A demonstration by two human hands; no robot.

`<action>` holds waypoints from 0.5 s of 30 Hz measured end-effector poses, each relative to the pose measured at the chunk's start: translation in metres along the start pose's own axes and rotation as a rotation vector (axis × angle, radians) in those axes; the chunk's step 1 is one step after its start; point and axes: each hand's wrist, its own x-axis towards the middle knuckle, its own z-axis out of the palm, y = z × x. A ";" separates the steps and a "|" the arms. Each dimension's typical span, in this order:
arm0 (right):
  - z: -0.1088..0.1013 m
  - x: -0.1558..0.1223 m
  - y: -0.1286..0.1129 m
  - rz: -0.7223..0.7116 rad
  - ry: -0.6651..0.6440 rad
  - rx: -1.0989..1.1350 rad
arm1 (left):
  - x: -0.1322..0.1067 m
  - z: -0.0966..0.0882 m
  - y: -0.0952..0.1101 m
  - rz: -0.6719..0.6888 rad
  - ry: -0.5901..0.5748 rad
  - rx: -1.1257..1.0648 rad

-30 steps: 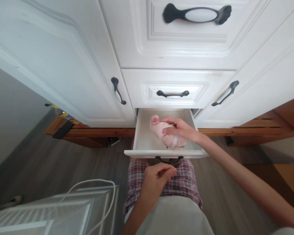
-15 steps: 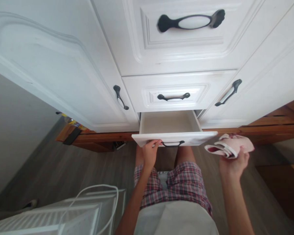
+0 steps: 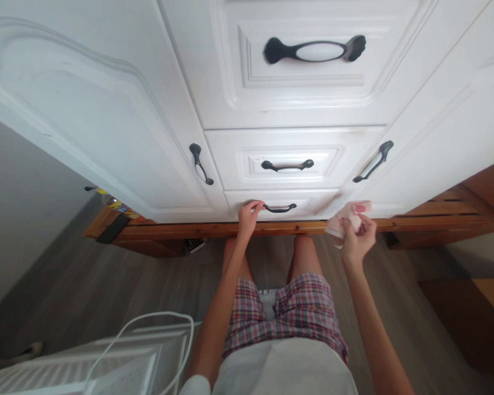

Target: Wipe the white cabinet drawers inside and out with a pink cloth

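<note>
The bottom drawer [image 3: 308, 200] of the white cabinet is closed, its front level with the fronts around it. With its fingers pinched, my left hand [image 3: 248, 216] holds the left end of that drawer's dark handle [image 3: 280, 209]. My right hand [image 3: 359, 241] grips a crumpled pale pink cloth [image 3: 341, 222] with a red patch, low in front of the right cabinet door [image 3: 432, 137]. Above the bottom drawer are a closed middle drawer [image 3: 226, 159] and a larger closed top drawer [image 3: 222, 112], each with a dark handle.
A wooden base [image 3: 296, 227] runs under the cabinet. A bottle with a yellow label [image 3: 121, 206] lies at its left end. At lower left stands a white slatted unit [image 3: 123, 362] with a white cable [image 3: 140, 317]. A brown box [image 3: 461, 318] is on the floor at right.
The bottom drawer has gone from pulled out to closed, with my left hand moving forward on its handle. My right hand has brought the cloth left and closer to the cabinet.
</note>
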 end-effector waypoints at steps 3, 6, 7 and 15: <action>0.047 -0.002 -0.018 0.007 -0.089 -0.169 | -0.011 -0.004 -0.006 0.025 -0.009 0.013; 0.090 -0.011 -0.038 0.040 -0.070 -0.337 | -0.041 -0.026 -0.021 0.009 0.046 0.072; 0.103 -0.016 -0.044 0.052 -0.052 -0.365 | -0.053 -0.039 -0.029 -0.014 0.089 0.105; 0.191 -0.107 -0.082 -0.076 -0.362 -0.378 | -0.073 -0.221 -0.086 -0.373 0.732 0.528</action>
